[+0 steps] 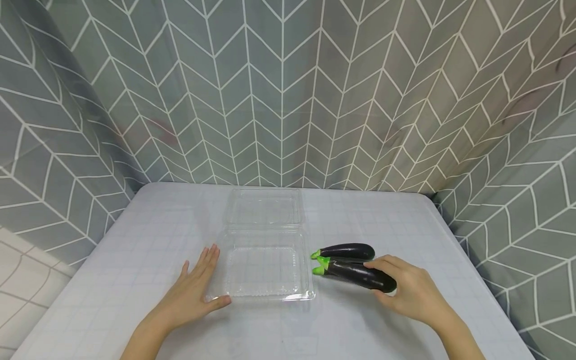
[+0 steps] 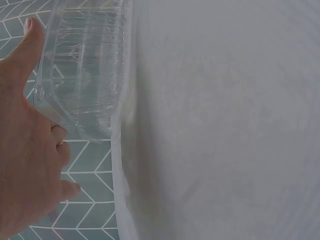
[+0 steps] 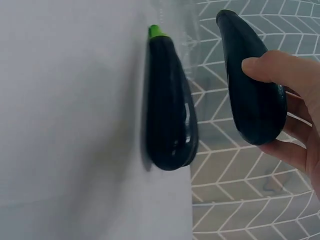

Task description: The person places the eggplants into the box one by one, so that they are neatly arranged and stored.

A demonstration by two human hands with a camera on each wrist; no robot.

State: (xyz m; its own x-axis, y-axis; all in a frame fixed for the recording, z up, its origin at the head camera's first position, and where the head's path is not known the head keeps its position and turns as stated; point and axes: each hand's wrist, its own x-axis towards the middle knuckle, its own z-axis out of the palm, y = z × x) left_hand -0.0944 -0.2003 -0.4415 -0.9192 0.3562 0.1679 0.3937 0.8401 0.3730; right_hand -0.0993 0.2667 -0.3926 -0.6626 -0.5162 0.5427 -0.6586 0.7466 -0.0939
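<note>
A clear plastic clamshell box point(image 1: 261, 292) stands with its lid point(image 1: 264, 207) folded back flat behind it. My left hand point(image 1: 191, 287) is beside the box's left wall, fingers extended, thumb near the front corner. In the left wrist view the box point(image 2: 85, 60) partly covers the fingers. My right hand point(image 1: 407, 287) grips a dark glossy eggplant point(image 1: 357, 275) by its thick end; the right wrist view shows the thumb across this eggplant point(image 3: 255, 95). Another eggplant point(image 1: 348, 251) lies behind it. Green stem ends point left toward the box. The held eggplant partly hides what lies beneath.
A white table point(image 1: 148, 240) with a faint grid pattern bears everything. Grey curtains point(image 1: 283, 100) with white chevron lines hang behind it and along both sides. Pale tiles point(image 1: 27, 280) show at the lower left.
</note>
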